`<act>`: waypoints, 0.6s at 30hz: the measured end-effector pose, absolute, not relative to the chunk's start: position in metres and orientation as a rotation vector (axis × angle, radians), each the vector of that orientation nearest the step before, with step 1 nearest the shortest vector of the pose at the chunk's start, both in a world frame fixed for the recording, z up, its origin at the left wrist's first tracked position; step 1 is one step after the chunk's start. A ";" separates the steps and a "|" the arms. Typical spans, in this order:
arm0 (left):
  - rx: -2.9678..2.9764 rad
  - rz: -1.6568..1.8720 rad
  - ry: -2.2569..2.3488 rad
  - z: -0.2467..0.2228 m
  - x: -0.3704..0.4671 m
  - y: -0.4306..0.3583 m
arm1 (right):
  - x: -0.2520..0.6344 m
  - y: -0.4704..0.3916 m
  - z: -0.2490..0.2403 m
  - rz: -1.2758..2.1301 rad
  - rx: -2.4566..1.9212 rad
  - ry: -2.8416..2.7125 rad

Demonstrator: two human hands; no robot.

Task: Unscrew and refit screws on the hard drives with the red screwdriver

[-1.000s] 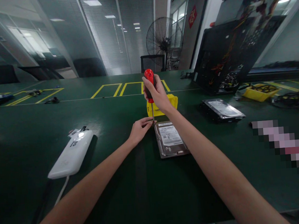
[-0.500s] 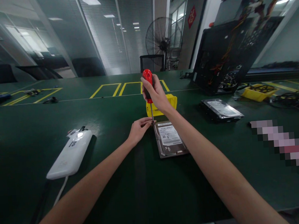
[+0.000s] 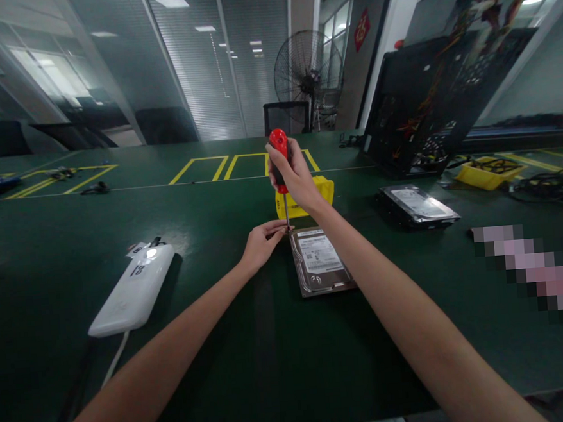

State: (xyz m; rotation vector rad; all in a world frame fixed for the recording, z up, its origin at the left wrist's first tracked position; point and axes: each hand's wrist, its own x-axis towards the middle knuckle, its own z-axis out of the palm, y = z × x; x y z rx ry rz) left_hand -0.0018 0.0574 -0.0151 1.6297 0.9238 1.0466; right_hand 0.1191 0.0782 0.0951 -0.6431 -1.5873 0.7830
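My right hand [image 3: 294, 171] is wrapped round the handle of a red and black screwdriver [image 3: 278, 138], held upright. The screwdriver's tip meets the far left corner of a silver hard drive [image 3: 319, 254] lying flat on the green table [image 3: 216, 383]. At that same corner my left hand [image 3: 263, 241] has its fingers closed together by the tip; what they pinch, if anything, is too small to make out. Just behind the drive stands a yellow bin [image 3: 326, 190], partly hidden by my right hand.
A white power bank [image 3: 131, 292] with a cable lies at the left. To the right are a second hard drive [image 3: 418, 205], another yellow bin [image 3: 484, 175] with dark parts, and loose cables. A black computer case [image 3: 400, 113] stands behind them.
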 end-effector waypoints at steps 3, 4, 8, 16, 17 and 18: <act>1.631 1.052 0.924 -0.016 -0.002 0.057 | 0.119 0.077 0.096 0.774 -0.644 -1.591; 1.631 1.058 0.922 -0.016 -0.002 0.057 | 0.120 0.076 0.096 0.774 -0.638 -1.594; 1.636 1.063 0.915 -0.016 -0.002 0.057 | 0.120 0.074 0.097 0.775 -0.618 -1.598; 1.633 1.078 0.931 -0.015 -0.001 0.056 | 0.119 0.078 0.094 0.795 -0.607 -1.602; 1.633 1.076 0.933 -0.014 -0.001 0.056 | 0.119 0.078 0.093 0.798 -0.595 -1.601; 1.632 1.073 0.934 -0.014 -0.001 0.056 | 0.119 0.079 0.093 0.800 -0.580 -1.599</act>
